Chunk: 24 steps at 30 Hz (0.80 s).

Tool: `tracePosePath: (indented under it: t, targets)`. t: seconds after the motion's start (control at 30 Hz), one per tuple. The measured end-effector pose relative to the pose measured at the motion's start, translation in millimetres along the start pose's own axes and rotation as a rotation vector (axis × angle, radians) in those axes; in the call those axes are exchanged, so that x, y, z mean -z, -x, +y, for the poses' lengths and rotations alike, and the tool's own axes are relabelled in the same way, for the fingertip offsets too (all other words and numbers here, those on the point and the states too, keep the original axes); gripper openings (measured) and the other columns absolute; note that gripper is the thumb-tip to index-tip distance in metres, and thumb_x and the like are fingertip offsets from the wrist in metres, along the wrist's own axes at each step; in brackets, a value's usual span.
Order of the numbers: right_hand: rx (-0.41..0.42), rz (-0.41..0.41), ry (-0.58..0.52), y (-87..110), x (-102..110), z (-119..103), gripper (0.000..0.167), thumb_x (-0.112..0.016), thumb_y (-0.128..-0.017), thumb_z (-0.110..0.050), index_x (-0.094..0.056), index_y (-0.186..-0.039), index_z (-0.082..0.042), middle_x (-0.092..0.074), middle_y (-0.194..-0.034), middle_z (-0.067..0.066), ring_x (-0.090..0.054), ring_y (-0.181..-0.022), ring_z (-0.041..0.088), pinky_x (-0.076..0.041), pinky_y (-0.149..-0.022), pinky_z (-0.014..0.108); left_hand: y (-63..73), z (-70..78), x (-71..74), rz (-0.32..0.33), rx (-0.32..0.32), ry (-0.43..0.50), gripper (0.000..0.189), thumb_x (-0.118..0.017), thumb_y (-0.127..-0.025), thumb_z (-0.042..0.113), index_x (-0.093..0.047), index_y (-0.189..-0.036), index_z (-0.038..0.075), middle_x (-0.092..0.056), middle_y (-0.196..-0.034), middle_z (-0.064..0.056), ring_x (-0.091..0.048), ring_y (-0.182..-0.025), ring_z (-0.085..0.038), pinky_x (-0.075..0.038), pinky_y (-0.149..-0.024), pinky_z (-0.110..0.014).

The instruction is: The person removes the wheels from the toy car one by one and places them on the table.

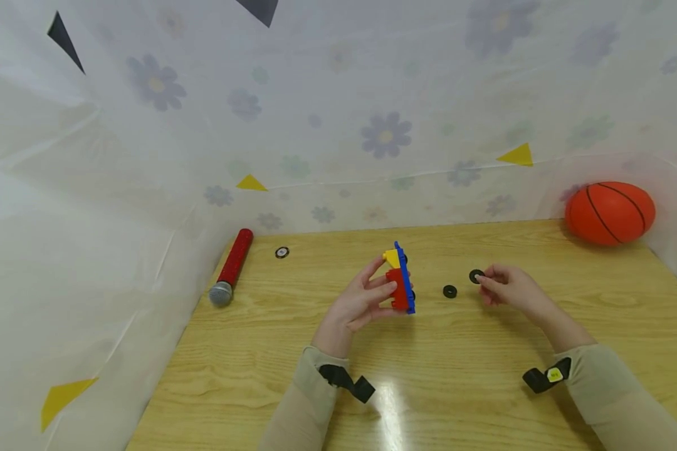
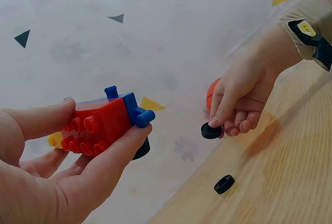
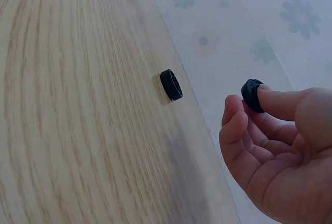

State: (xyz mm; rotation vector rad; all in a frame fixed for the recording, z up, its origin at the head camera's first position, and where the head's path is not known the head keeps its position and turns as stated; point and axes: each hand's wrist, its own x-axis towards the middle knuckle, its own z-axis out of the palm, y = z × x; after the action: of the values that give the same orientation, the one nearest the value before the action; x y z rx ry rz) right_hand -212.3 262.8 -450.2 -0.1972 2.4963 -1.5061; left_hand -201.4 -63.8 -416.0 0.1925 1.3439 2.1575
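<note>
My left hand (image 1: 360, 302) grips a toy car (image 1: 398, 285) built of red and yellow blocks on a blue base, tipped on its side above the table. In the left wrist view the red studs face the camera, and a black wheel (image 2: 141, 149) shows under the blue end. Thumb and fingers of my right hand (image 1: 510, 289) pinch a small black wheel (image 3: 252, 94) by its edge, off to the right of the car. A second loose black wheel (image 1: 449, 291) lies on the table between both hands.
A red microphone (image 1: 237, 260) with a silver head lies at the table's left edge. Behind the left hand is a small round black-and-white disc (image 1: 282, 252). An orange-red ball (image 1: 610, 213) sits at the back right, against the flowered sheet (image 1: 316, 125).
</note>
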Motion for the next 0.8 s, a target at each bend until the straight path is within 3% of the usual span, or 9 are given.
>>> tracePosePath:
  t: [0.37, 0.6, 0.8]
  targets:
    - [-0.112, -0.032, 0.003, -5.3, 2, 12, 0.039, -0.043, -0.107, -0.022, -0.051, -0.115, 0.016, -0.066, -0.086, 0.010, -0.063, -0.069, 0.013, -0.057, -0.063, 0.029, 0.8, 0.0, 2.8, -0.016, -0.011, 0.021, 0.066, -0.048, -0.102, 0.000, -0.025, -0.157, 0.029, -0.039, -0.155, -0.020, -0.048, -0.136, -0.037, -0.042, -0.101, -0.062]
    - [-0.131, -0.019, 0.070, -5.1, 3, 17, 0.037, -0.049, -0.105, -0.021, -0.055, -0.111, 0.015, -0.065, -0.079, 0.006, -0.062, -0.064, 0.012, -0.055, -0.058, 0.028, 1.7, 1.1, 2.7, -0.017, -0.005, 0.030, 0.066, -0.048, -0.102, 0.000, -0.026, -0.156, 0.029, -0.040, -0.155, -0.020, -0.049, -0.135, -0.037, -0.042, -0.102, -0.062]
    - [-0.180, -0.033, 0.117, -5.3, 5, 18, 0.041, -0.049, -0.105, -0.029, -0.061, -0.105, 0.010, -0.064, -0.073, 0.004, -0.059, -0.059, 0.012, -0.052, -0.053, 0.028, 1.8, 1.6, 2.3, -0.013, -0.009, 0.028, 0.066, -0.048, -0.102, 0.000, -0.026, -0.156, 0.029, -0.041, -0.154, -0.019, -0.048, -0.135, -0.037, -0.042, -0.101, -0.063]
